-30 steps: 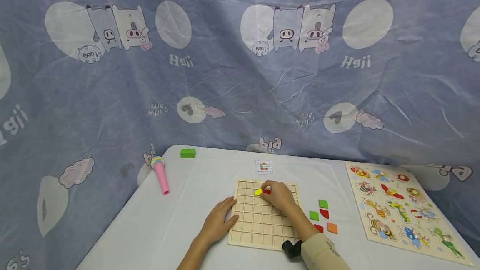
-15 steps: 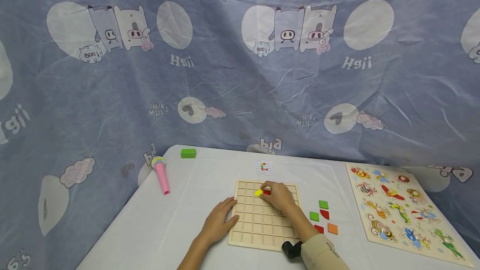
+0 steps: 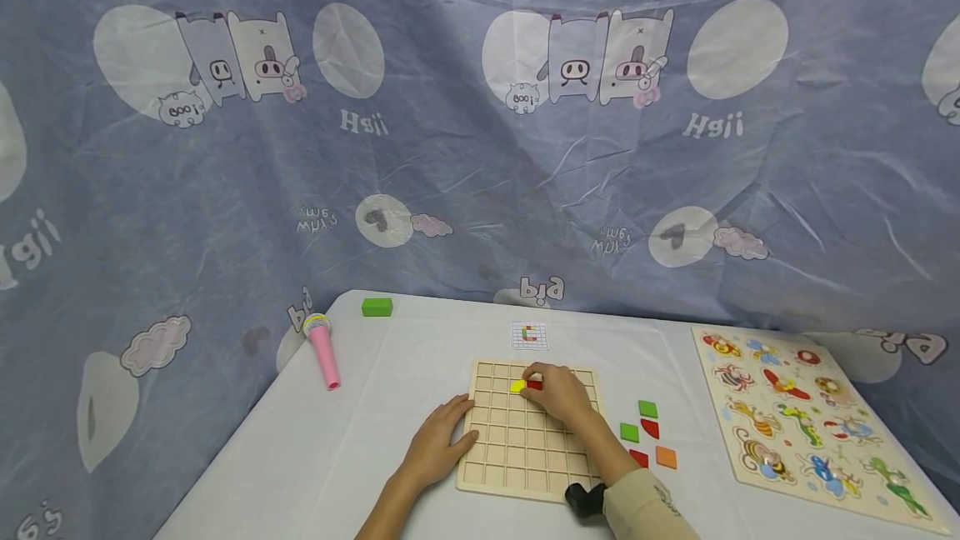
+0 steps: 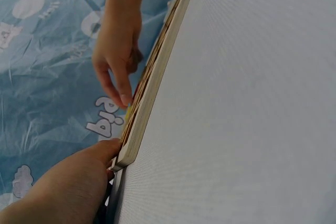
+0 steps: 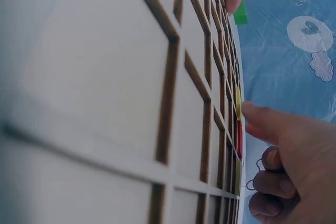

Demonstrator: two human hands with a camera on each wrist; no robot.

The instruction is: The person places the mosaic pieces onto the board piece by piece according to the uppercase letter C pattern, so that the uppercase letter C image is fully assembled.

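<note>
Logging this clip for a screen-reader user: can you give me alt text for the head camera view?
A person's right hand touches a red tile beside a yellow tile on a wooden grid board, while the left hand rests against the board's left edge. Loose coloured tiles and an animal puzzle lie to the right on a white table.
</note>
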